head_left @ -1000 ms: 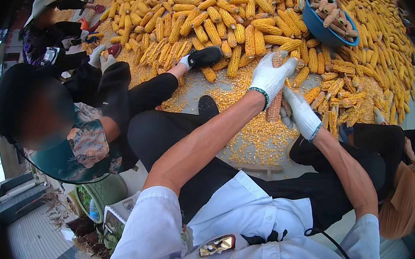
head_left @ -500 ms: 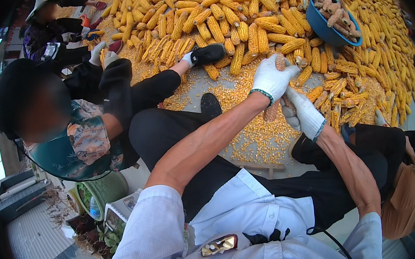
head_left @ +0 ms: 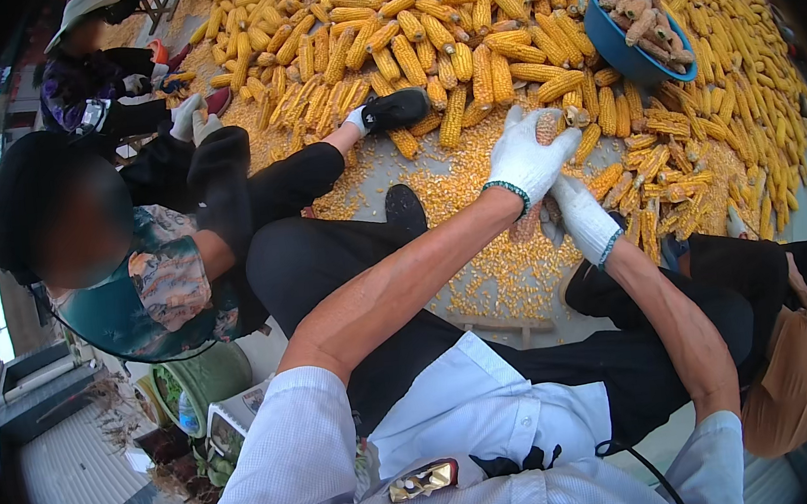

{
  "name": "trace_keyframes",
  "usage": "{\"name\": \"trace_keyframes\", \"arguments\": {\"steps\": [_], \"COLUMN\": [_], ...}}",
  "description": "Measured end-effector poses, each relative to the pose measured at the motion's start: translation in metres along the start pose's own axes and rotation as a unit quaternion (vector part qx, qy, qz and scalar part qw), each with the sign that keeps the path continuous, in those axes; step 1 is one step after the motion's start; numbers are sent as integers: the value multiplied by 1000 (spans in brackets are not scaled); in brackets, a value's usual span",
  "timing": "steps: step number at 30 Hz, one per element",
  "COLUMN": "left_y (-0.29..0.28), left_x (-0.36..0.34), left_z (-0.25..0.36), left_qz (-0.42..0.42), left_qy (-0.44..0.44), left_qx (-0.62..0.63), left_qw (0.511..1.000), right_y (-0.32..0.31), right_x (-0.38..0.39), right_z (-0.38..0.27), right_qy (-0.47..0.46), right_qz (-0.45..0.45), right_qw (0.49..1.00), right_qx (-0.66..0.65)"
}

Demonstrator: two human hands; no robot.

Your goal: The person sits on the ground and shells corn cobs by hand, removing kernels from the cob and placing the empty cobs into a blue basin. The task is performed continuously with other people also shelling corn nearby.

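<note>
My left hand (head_left: 532,157), in a white knit glove with a green cuff, is closed around a corn cob. The bare pinkish tip of that corn cob (head_left: 548,128) shows between thumb and fingers. My right hand (head_left: 583,220), also gloved in white, presses close against the left from below with its fingers curled in. Reddish, mostly stripped cob (head_left: 525,227) shows under my left wrist, beside the grey fingertips of the right glove. Whether this is the same cob is hidden by the gloves. Loose yellow kernels (head_left: 490,287) lie beneath both hands.
A large heap of yellow corn ears (head_left: 460,28) spreads ahead and right. On it sits a blue basin (head_left: 632,50) of stripped cobs. A seated person (head_left: 167,265) is close on my left, their shoe (head_left: 395,110) against the corn. Another person's legs (head_left: 741,278) are at right.
Both hands remain together and have shifted slightly. My right hand has moved up and left, closer against the left hand. The view has moved a little.
</note>
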State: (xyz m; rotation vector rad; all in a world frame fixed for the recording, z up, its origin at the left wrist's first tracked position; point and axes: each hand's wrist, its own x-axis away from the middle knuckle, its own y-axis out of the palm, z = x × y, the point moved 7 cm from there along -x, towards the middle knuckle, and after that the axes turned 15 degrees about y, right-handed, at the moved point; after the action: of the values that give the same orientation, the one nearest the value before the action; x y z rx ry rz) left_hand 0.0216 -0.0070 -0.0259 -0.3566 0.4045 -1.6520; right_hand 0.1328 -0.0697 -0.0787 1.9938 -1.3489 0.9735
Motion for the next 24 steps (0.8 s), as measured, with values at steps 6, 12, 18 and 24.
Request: {"name": "trace_keyframes", "arguments": {"steps": [6,12,18,24], "left_y": [-5,-16,-10,-21], "left_x": [-4,-11,-15,-22], "left_z": [-20,-5,-13,-6], "left_qz": [-36,29,-18,6], "left_qy": [-20,36,-3,-27], "left_qx": [36,32,132,315], "left_qw": [998,998,991,949], "right_y": [7,5,3,-2], "right_x": [13,20,20,26], "right_z": [-8,-22,-20,-32], "right_qy": [9,-15,-13,-41], "right_qz": [-8,-18,-48,-78], "right_qw": [999,998,998,990], "right_qx": [38,-58,-45,-109]}}
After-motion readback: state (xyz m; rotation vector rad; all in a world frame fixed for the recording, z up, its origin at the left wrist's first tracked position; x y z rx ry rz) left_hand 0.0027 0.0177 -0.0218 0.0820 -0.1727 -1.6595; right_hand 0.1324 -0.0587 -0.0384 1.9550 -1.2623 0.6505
